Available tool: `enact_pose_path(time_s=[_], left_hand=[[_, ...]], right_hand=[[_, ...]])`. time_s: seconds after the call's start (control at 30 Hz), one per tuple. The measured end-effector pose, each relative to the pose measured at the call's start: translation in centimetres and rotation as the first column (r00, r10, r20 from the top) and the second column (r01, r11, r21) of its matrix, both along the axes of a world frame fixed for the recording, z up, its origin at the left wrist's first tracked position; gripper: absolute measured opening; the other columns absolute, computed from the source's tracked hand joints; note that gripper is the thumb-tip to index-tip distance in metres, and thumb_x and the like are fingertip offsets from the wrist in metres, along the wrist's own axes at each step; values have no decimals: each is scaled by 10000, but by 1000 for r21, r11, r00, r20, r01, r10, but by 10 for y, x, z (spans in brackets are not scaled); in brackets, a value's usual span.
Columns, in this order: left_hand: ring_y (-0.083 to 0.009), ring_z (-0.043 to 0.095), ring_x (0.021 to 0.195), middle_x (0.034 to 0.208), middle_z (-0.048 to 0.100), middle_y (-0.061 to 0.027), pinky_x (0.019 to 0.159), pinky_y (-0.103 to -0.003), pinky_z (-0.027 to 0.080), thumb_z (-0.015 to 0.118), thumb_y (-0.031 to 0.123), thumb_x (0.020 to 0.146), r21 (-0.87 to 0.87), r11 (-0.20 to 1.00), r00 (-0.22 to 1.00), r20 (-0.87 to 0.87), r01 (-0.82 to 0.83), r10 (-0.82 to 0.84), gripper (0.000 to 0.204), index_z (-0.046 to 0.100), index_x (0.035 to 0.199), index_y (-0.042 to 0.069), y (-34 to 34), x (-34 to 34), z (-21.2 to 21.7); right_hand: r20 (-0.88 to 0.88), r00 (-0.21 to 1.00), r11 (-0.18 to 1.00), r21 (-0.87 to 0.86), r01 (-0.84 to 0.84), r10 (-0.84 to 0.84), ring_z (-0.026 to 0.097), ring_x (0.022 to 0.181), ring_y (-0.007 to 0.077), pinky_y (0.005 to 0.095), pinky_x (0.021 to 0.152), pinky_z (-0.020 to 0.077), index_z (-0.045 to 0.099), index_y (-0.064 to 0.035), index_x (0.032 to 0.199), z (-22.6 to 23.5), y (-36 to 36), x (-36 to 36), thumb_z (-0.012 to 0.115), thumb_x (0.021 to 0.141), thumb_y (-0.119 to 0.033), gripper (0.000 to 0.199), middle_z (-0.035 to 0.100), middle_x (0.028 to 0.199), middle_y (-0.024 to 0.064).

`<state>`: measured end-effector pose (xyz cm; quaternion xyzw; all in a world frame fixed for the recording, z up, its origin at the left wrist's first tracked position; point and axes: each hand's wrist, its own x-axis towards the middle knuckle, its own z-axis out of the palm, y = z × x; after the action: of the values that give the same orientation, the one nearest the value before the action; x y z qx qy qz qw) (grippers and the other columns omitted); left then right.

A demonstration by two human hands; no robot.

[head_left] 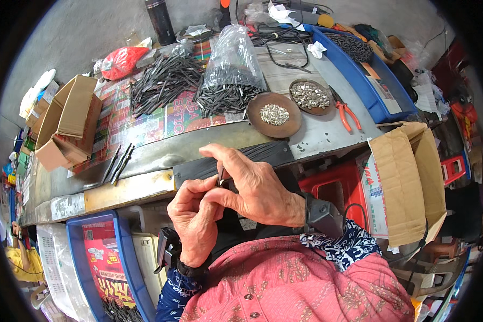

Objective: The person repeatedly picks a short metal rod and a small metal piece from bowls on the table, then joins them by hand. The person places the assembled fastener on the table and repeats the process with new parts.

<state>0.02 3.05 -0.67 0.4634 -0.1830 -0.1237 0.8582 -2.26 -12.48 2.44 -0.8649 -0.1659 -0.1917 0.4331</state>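
While both hands' grip pinches it, the dark metal pin [220, 174] stands nearly upright, tip up.

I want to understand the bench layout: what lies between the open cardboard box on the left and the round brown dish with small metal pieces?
In the head view, between the cardboard box and the brown dish lie two heaps of thin dark metal strips, one partly in a clear plastic bag.

Bare bench strip [209, 145] lies open ahead; rod piles [198, 86] and dishes [274, 121] crowd beyond.
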Motion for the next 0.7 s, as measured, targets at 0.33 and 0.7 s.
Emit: enact_pose_path(time_s=[0.33, 0.7], left_hand=[[-47, 476, 571, 836, 646, -45, 486, -186, 333, 596, -6, 933, -11, 1000, 1000, -20, 6, -6, 81, 615, 1013, -10, 1, -1, -1], [-46, 492, 583, 804, 621, -16, 494, -183, 345, 594, 3, 941, 7, 1000, 999, -41, -10, 10, 77, 594, 1018, 7, 1, -4, -2]], right_hand=[[79, 985, 987, 51, 152, -155, 594, 720, 281, 362, 634, 508, 464, -25, 1277, -6, 3, 1, 735, 837, -261, 568, 583, 986, 136], [142, 974, 973, 176, 151, -176, 589, 596, 315, 405, 520, 469, 510, -37, 755, -20, 16, 2, 697, 850, -165, 246, 539, 687, 115]])
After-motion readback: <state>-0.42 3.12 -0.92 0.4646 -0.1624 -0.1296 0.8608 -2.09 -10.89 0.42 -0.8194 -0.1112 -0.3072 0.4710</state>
